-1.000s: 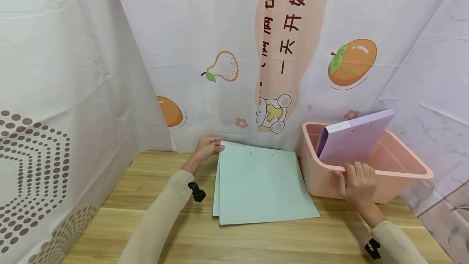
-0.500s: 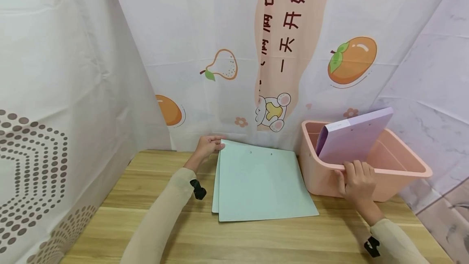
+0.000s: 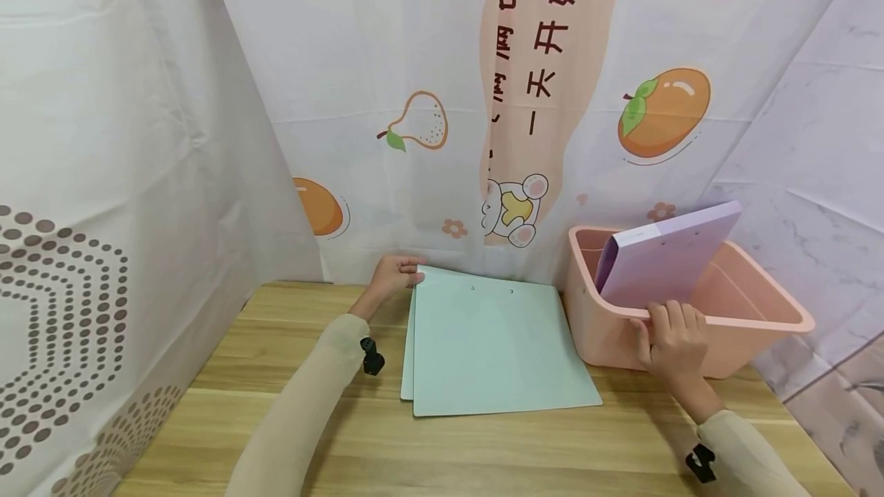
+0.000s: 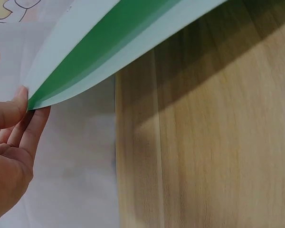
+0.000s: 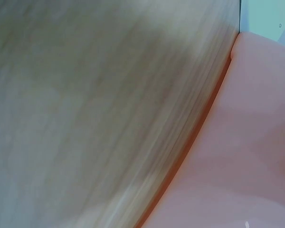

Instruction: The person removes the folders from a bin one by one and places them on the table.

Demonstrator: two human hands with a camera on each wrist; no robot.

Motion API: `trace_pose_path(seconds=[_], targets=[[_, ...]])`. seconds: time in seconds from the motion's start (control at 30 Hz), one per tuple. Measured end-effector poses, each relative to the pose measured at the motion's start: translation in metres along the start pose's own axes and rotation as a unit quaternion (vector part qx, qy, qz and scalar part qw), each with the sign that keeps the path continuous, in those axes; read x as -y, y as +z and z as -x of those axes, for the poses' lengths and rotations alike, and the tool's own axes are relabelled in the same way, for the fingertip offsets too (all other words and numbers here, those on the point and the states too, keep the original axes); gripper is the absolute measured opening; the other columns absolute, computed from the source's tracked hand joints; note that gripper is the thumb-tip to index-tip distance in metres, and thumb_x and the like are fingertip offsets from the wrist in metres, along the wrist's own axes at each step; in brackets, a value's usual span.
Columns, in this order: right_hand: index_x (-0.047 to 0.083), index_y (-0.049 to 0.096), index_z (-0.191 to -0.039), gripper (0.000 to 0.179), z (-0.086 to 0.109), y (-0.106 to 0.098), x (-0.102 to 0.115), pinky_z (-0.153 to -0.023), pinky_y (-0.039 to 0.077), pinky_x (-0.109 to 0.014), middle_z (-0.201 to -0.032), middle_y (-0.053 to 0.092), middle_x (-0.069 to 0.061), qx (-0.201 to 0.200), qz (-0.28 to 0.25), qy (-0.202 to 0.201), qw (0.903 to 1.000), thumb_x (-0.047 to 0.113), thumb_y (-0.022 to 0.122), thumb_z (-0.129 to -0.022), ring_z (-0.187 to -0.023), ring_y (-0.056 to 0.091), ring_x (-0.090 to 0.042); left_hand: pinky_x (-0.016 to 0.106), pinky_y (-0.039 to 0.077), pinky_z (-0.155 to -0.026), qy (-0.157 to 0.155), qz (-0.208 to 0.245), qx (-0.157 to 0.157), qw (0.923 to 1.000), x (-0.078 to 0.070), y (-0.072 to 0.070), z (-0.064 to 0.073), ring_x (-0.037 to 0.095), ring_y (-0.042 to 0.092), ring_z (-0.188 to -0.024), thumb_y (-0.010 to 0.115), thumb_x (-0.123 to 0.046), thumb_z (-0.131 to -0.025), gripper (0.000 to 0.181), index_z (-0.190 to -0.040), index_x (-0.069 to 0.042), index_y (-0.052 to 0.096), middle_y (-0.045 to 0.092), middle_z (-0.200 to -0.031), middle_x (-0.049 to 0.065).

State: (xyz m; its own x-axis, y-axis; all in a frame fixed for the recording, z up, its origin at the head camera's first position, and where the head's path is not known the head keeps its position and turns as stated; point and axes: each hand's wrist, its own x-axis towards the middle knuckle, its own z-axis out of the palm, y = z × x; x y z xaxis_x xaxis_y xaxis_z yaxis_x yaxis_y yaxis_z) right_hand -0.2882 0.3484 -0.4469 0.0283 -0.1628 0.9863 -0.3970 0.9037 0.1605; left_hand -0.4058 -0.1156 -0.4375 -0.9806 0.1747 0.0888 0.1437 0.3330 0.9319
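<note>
A pale mint-green file folder [image 3: 500, 347] lies in the middle of the table, its two covers slightly spread at the left edge. My left hand [image 3: 392, 276] pinches its far left corner between thumb and fingers; the left wrist view shows the darker green inside of the folder [image 4: 99, 42] between the covers. At the right stands a pink plastic bin [image 3: 753, 340] with a purple file folder [image 3: 663, 259] leaning inside it, spine up. Fingers curled over the bin's front rim, my right hand [image 3: 677, 343] grips it. The right wrist view shows only the bin's wall [image 5: 237, 142], not the hand.
The wooden table [image 3: 539, 455] meets a printed curtain [image 3: 387, 198] at the back. Another white curtain [image 3: 152, 136] hangs along the left side. The folder's right edge lies close beside the bin.
Both hands keep their places on the folder's corner and the bin's rim. The view has shifted slightly.
</note>
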Motion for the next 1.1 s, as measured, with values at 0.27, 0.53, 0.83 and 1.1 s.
trace_pose_path(seconds=[0.27, 0.53, 0.83, 1.1], targets=[[-0.009, 0.057, -0.080, 0.065, 0.001, 0.000, 0.000, -0.059, 0.031, -0.057, -0.067, 0.047, -0.024, -0.001, -0.001, 0.002, 1.0000, 0.049, 0.043, -0.105, -0.059, 0.039, -0.045, 0.019, 0.052, -0.066, 0.036, -0.031, -0.006, 0.9988, 0.004, 0.003, 0.001, 0.008, 0.046, -0.065, 0.073, -0.001, -0.092, 0.028, -0.120, 0.004, 0.073, 0.047, -0.060, -0.009], [-0.009, 0.057, -0.080, 0.065, 0.001, 0.001, 0.001, -0.058, 0.031, -0.057, -0.066, 0.047, -0.024, -0.003, -0.001, 0.002, 1.0000, 0.049, 0.043, -0.105, -0.058, 0.038, -0.045, 0.022, 0.057, -0.069, 0.036, -0.036, -0.017, 0.9986, 0.011, 0.004, 0.001, 0.006, 0.057, -0.069, 0.074, -0.003, -0.092, 0.028, -0.120, 0.001, 0.074, 0.073, -0.077, 0.010], [-0.009, 0.056, -0.079, 0.065, 0.000, 0.001, 0.001, -0.060, 0.030, -0.057, -0.067, 0.047, -0.024, -0.006, -0.003, 0.003, 1.0000, 0.048, 0.043, -0.106, -0.059, 0.037, -0.045, 0.032, 0.063, -0.081, 0.028, -0.016, -0.023, 0.9992, 0.016, 0.002, 0.002, 0.025, 0.074, -0.101, 0.075, -0.004, -0.092, 0.031, -0.122, 0.001, 0.073, 0.075, -0.113, 0.022], [-0.009, 0.057, -0.079, 0.065, 0.001, 0.002, 0.000, -0.059, 0.030, -0.057, -0.066, 0.047, -0.024, -0.008, 0.002, 0.001, 1.0000, 0.049, 0.042, -0.105, -0.059, 0.038, -0.045, 0.039, 0.063, -0.083, 0.023, 0.008, -0.030, 0.9992, 0.019, 0.002, 0.001, 0.025, 0.075, -0.103, 0.075, -0.005, -0.092, 0.030, -0.121, 0.002, 0.073, 0.075, -0.113, 0.022]])
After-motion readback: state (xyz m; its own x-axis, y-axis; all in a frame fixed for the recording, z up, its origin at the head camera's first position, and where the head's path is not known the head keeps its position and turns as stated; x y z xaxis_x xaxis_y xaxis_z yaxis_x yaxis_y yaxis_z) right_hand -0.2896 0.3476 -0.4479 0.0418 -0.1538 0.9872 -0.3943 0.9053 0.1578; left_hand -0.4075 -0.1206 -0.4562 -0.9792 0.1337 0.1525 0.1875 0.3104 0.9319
